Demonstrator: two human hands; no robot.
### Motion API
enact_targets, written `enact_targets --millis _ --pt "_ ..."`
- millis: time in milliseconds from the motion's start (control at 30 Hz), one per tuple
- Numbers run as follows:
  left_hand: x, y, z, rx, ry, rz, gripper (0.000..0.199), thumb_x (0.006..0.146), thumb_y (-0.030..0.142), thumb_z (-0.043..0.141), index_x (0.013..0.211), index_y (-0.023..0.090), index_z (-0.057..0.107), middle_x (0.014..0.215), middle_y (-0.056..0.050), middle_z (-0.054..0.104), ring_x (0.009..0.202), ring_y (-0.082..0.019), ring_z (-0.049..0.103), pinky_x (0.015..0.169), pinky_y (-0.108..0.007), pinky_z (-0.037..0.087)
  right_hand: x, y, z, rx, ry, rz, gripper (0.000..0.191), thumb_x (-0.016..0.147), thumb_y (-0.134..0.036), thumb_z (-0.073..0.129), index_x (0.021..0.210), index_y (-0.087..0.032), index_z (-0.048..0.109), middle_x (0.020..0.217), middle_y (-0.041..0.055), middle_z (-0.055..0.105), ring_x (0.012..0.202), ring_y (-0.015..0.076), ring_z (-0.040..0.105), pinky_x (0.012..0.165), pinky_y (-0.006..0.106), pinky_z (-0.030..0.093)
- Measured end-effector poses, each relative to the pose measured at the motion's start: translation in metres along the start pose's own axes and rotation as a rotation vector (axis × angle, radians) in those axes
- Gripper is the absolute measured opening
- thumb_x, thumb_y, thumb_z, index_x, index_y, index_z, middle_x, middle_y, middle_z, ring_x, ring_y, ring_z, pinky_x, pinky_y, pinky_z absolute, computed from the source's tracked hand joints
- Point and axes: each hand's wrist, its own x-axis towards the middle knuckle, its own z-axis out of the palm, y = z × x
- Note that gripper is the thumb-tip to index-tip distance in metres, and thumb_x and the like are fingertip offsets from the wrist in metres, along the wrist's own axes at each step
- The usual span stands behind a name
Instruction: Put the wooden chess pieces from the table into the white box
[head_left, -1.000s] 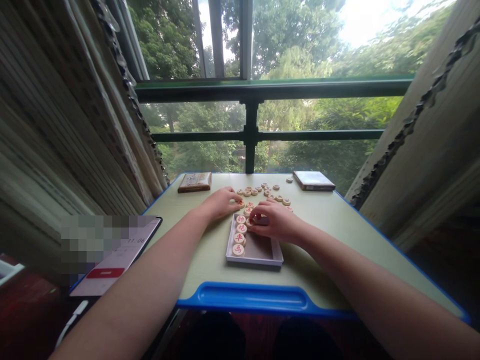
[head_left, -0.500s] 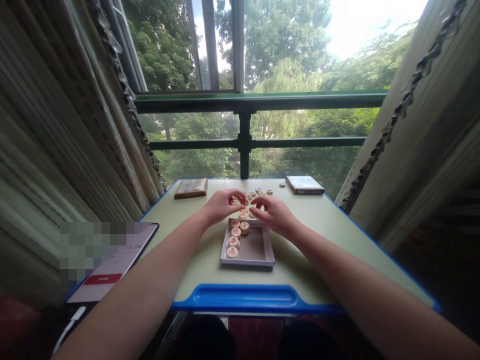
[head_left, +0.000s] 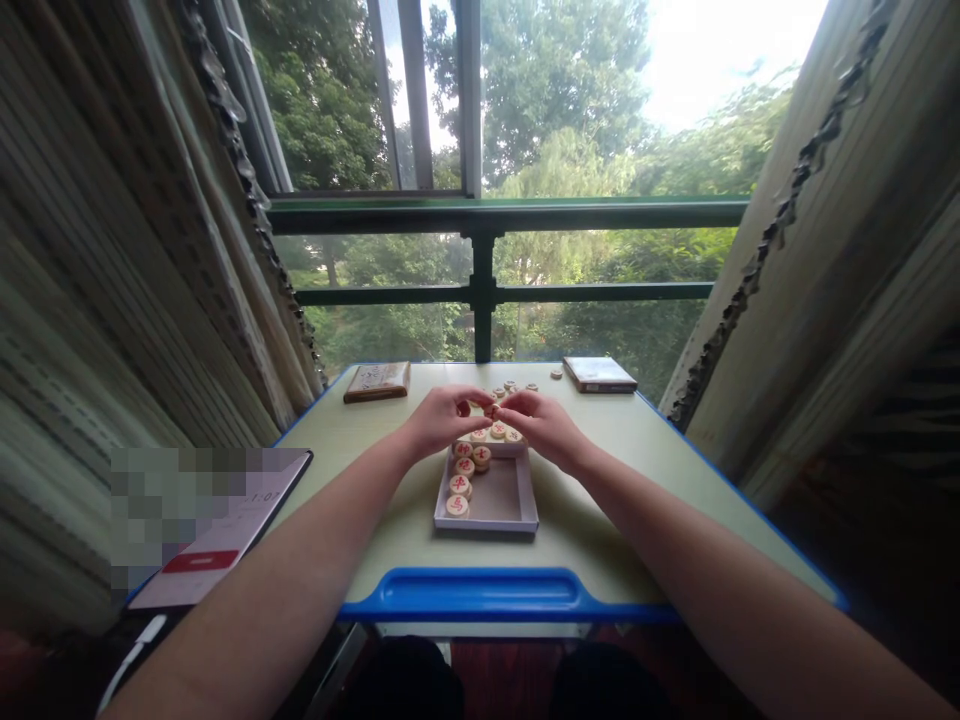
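Note:
Just beyond an open white box (head_left: 486, 524), my left hand (head_left: 452, 416) and my right hand (head_left: 538, 422) meet at their fingertips. Between them they pinch a small round wooden piece (head_left: 492, 411), partly covered by the fingers. Round pieces with red characters (head_left: 459, 485) are stacked along the left side of the box, with another stack (head_left: 481, 456) beside them near its far edge. More red-marked pieces (head_left: 498, 430) lie under and between my hands. The right part of the box shows its bare bottom.
Farther back on the table (head_left: 630, 530) are scattered pieces (head_left: 510, 386) and a lone piece (head_left: 556, 374). A brown case (head_left: 377, 382) stands back left, a pale flat box (head_left: 600, 374) back right. A tablet (head_left: 217, 530) lies at the left.
Both hands have come together, and the fingertips of my right hand now meet those of my left at a piece. The whole view has shifted slightly.

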Motion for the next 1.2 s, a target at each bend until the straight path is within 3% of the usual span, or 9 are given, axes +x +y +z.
enact_targets --millis 133,300,533,733,833,1200 --pt "0.001 -0.001 -0.002 -0.029 0.009 0.003 0.035 0.067 0.032 0.067 0.095 0.011 0.069 0.081 -0.008 0.070 0.057 -0.010 0.053 0.055 -0.024 0.043 0.000 -0.001 -0.003 0.127 -0.007 -0.038 0.020 0.072 -0.032 0.063 0.083 -0.015 0.060 0.080 0.0053 0.066 0.073 0.0145 0.061 0.065 0.027 0.048" --pt "0.001 -0.002 -0.002 -0.046 0.006 -0.001 0.035 0.067 0.032 0.067 0.095 0.011 0.069 0.090 -0.011 0.070 0.068 -0.015 0.060 0.064 -0.027 0.048 0.000 -0.004 -0.006 0.065 -0.006 -0.043 0.016 0.068 -0.026 0.065 0.080 -0.015 0.062 0.075 0.0042 0.066 0.067 0.0132 0.059 0.060 0.026 0.047" --pt "-0.001 0.004 0.007 0.078 -0.004 0.012 0.030 0.074 0.033 0.061 0.095 0.012 0.069 0.079 -0.006 0.071 0.058 -0.012 0.057 0.058 -0.023 0.046 0.001 -0.001 -0.007 0.134 0.007 0.010 0.018 0.069 -0.029 0.065 0.079 -0.014 0.062 0.078 0.0044 0.065 0.073 0.0146 0.060 0.068 0.028 0.047" --pt "-0.001 0.003 0.008 0.102 0.002 0.024 0.030 0.074 0.033 0.061 0.095 0.014 0.068 0.077 -0.004 0.070 0.053 -0.009 0.053 0.054 -0.021 0.043 0.001 -0.003 -0.009 0.153 -0.036 0.046 0.025 0.070 -0.037 0.063 0.079 -0.014 0.060 0.074 0.0028 0.063 0.068 0.0134 0.058 0.059 0.026 0.046" --pt "0.000 0.001 0.007 0.136 -0.002 0.057 0.026 0.074 0.032 0.061 0.093 0.015 0.069 0.075 -0.004 0.069 0.052 -0.009 0.050 0.053 -0.021 0.042 0.000 -0.004 -0.009 0.158 -0.059 0.018 0.024 0.068 -0.033 0.066 0.081 -0.014 0.059 0.076 0.0033 0.063 0.068 0.0133 0.058 0.059 0.026 0.046" --pt "0.001 0.001 0.001 0.091 0.041 0.033 0.029 0.072 0.028 0.063 0.095 0.013 0.070 0.082 -0.007 0.071 0.060 -0.012 0.057 0.059 -0.023 0.046 0.001 0.000 -0.012 -0.170 -0.014 -0.150 0.018 0.074 -0.025 0.060 0.088 -0.015 0.064 0.078 0.0050 0.067 0.063 0.0121 0.056 0.059 0.026 0.046"
